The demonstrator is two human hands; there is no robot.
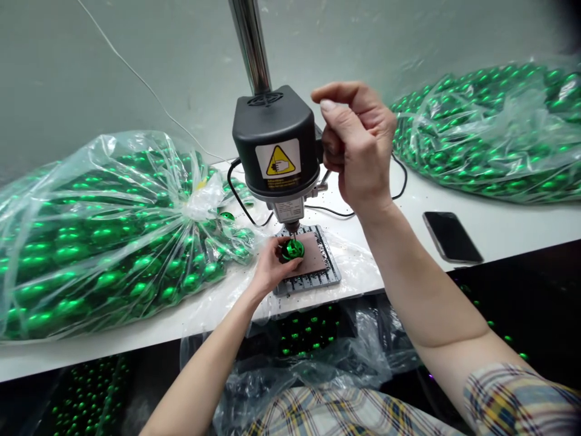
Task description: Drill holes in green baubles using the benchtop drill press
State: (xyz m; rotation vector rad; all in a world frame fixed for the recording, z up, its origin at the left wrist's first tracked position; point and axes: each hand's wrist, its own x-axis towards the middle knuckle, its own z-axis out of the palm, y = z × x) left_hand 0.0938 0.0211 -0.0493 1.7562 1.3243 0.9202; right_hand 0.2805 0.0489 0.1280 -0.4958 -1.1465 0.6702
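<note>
A shiny green ball [294, 249] sits on a flat pinkish board [313, 257] over the slotted metal base [333, 275] of a small bench drill press [276, 136]. My left hand [271, 263] grips the ball from the left, thumb in front and fingers behind. Directly above it is the chuck with its thin bit [294, 229]; whether the bit touches the ball I cannot tell. Beside the black motor housing, my right hand [358, 136] is raised, its lower fingers curled round the drill press lever, whose grip is mostly hidden. Its thumb and index finger stick out leftward.
Clear plastic bags full of green balls lie at the left [104, 242] and back right [490, 133]. A phone [452, 237] rests near the table's right front edge. Dark shavings dot the base. Below the table edge is an open plastic bag [308, 363] with more balls.
</note>
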